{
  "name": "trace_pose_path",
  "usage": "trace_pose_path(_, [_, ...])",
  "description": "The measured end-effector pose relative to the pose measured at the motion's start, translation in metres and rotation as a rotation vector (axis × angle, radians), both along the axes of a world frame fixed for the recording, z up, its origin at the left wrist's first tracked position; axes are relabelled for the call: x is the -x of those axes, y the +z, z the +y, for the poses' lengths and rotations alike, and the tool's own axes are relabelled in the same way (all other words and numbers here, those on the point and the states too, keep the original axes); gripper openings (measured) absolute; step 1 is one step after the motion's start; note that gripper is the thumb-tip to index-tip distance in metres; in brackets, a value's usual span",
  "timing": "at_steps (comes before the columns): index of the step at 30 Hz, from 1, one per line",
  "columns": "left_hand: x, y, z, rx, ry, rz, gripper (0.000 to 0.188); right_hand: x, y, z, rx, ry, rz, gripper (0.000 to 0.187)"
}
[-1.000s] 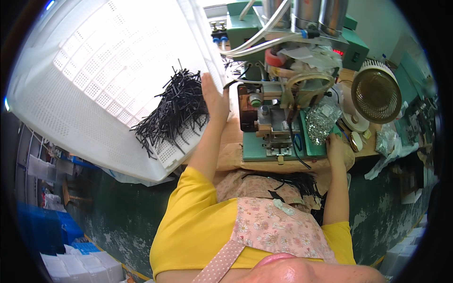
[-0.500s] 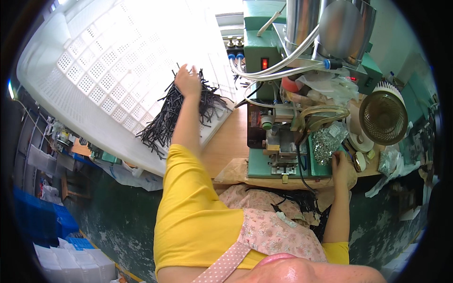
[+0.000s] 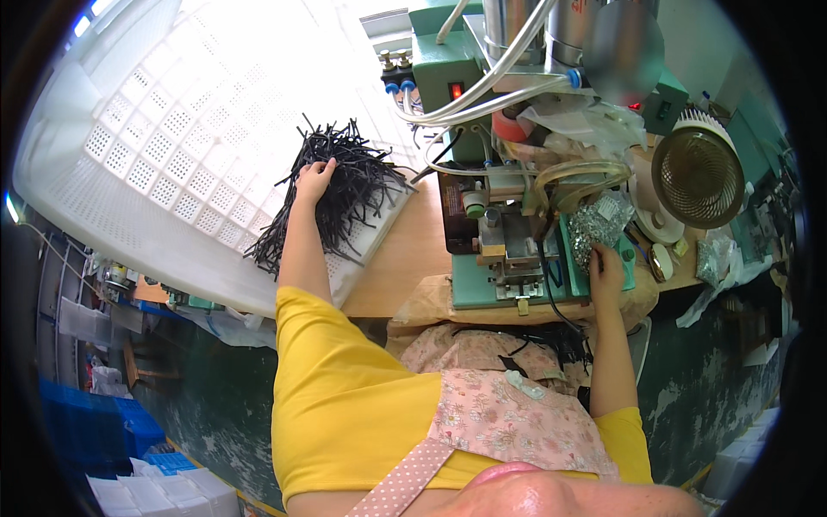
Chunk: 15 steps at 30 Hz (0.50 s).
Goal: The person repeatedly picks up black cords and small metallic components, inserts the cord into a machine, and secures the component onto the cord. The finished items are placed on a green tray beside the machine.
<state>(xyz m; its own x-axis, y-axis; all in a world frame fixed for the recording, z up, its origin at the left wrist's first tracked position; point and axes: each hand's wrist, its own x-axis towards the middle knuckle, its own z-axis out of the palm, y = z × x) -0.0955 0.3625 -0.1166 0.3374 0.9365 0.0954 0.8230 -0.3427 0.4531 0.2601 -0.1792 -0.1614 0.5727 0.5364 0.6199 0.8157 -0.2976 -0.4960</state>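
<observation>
My left hand [image 3: 315, 181] rests on a heap of thin black strips [image 3: 357, 164], which look like short cut tubes or cords. Its fingers are bent and closed on some of the strips. The heap lies at the near edge of a large white perforated plastic basket [image 3: 172, 181]. On the other side, my right hand [image 3: 607, 272] is at a pile of small shiny metal parts [image 3: 594, 228] in a green tray [image 3: 628, 280]. Its thumb and fingertips are pinched together; anything between them is too small to make out.
Between my hands stands a green bench machine [image 3: 478, 294] with a metal fixture [image 3: 521, 250] and clear air hoses [image 3: 482, 112]. A small fan [image 3: 698, 181] and a bag of metal parts [image 3: 713, 258] are at the right. Black strips lie across my apron [image 3: 491, 414].
My left hand has come down and toward me, onto the left part of the strip heap, its fingers closing. The right hand has moved slightly up and left over the metal parts. The view has shifted.
</observation>
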Motion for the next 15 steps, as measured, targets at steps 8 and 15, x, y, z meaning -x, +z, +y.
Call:
trace_pose_path(8, [-0.047, -0.014, -0.155, -0.504, -0.118, -0.063, 0.052, 0.002, 0.000, 0.004, -0.002, 0.006, 0.000, 0.014])
trace_pose_path(15, [-0.092, -0.014, -0.214, -0.509, -0.056, 0.045, 0.052, 0.003, 0.004, 0.002, 0.014, 0.006, 0.022, 0.014])
